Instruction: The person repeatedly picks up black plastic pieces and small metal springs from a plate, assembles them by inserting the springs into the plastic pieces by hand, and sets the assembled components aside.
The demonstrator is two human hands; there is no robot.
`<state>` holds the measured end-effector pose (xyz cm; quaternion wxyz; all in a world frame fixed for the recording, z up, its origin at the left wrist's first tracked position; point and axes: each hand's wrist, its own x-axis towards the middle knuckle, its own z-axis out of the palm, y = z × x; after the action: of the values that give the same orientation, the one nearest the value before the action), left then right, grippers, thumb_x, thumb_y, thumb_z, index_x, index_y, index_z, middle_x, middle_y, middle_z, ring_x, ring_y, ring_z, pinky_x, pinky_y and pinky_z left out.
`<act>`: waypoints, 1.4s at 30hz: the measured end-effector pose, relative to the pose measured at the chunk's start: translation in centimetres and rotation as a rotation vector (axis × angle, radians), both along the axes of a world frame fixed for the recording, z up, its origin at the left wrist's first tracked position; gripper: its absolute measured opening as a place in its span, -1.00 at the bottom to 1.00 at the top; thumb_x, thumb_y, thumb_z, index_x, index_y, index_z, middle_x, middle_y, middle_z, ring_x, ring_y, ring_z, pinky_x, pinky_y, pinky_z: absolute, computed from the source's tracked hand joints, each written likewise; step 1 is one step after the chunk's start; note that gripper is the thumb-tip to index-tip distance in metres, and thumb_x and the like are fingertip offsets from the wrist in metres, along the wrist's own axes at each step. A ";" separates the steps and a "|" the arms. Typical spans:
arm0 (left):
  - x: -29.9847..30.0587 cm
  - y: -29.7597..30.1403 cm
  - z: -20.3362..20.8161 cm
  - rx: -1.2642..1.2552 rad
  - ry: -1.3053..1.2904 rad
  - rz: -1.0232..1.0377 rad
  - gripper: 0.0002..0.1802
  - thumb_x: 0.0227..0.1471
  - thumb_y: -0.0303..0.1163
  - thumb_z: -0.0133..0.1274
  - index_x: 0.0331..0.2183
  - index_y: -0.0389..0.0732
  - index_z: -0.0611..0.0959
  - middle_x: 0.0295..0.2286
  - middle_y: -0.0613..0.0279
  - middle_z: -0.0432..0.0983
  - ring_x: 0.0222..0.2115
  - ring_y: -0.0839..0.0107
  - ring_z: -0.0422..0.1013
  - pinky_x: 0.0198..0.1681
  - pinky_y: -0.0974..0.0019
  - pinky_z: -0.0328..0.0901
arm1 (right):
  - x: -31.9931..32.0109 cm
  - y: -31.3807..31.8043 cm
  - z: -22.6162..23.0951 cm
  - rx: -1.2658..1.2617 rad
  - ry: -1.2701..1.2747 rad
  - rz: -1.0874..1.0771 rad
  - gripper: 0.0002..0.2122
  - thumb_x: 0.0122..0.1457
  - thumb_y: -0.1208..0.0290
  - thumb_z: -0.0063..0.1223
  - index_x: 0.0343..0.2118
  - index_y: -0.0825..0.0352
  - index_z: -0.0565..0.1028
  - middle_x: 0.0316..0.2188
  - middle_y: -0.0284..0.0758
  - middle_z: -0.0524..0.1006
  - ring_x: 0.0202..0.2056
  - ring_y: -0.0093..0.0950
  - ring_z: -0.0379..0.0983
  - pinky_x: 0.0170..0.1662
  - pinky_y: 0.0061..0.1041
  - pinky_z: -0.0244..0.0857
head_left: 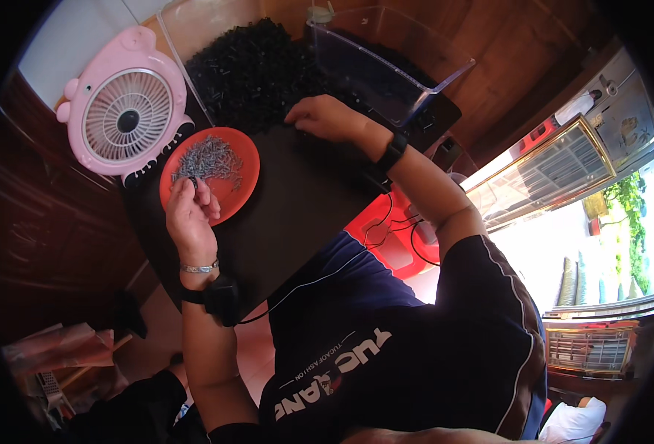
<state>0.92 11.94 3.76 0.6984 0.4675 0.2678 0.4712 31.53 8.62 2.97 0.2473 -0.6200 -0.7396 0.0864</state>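
Note:
My left hand (191,220) is over the near-left rim of a round orange-red plate (247,166), thumb and fingers pinched together on a small dark piece. In the plate lies a heap of small silvery metal parts (210,157), like screws or pins, gathered toward its far side. My right hand (328,118) is at the near edge of a large pile of small black tube-like pieces (249,70). Its fingers are curled in and its thumb is close against them; whatever they hold, if anything, is too small to make out.
A pink animal-shaped fan (127,118) stands left of the plate. Behind my right hand is a clear plastic bin (438,87) with dark contents. All stand at a dark tabletop (290,189). A red stool (393,229) with cables is below right. A wristband cable crosses my lap.

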 end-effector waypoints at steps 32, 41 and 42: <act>1.4 -1.2 -0.8 0.112 0.042 -0.087 -0.72 0.15 -0.23 -0.21 -0.51 -0.18 0.37 -0.63 0.38 0.20 -0.64 0.56 0.20 -0.60 0.54 0.09 | -13.8 1.5 1.7 -0.130 1.152 0.331 -0.90 0.10 0.53 0.04 -0.32 0.40 0.50 -0.47 -0.40 0.53 -0.44 -0.66 0.46 -0.34 -0.67 0.38; 1.5 -1.5 -0.8 0.133 0.066 -0.006 -0.74 0.16 -0.22 -0.19 -0.46 -0.17 0.41 -0.61 0.42 0.23 -0.65 0.62 0.20 -0.61 0.58 0.10 | -14.5 0.8 1.9 -0.037 1.169 0.315 -0.94 0.10 0.53 0.05 -0.39 0.40 0.45 -0.50 -0.43 0.50 -0.48 -0.69 0.45 -0.35 -0.70 0.36; 1.5 -1.4 -0.8 0.137 0.058 -0.009 -0.75 0.16 -0.22 -0.19 -0.46 -0.17 0.41 -0.61 0.42 0.23 -0.65 0.62 0.20 -0.61 0.58 0.10 | -14.4 0.8 2.0 -0.053 1.210 0.348 -0.94 0.09 0.53 0.05 -0.39 0.40 0.45 -0.50 -0.43 0.50 -0.49 -0.69 0.45 -0.35 -0.69 0.36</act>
<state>2.46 10.49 2.97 0.6589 0.5289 0.2531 0.4713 17.10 9.43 4.97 0.5888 -0.3378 -0.5564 0.4791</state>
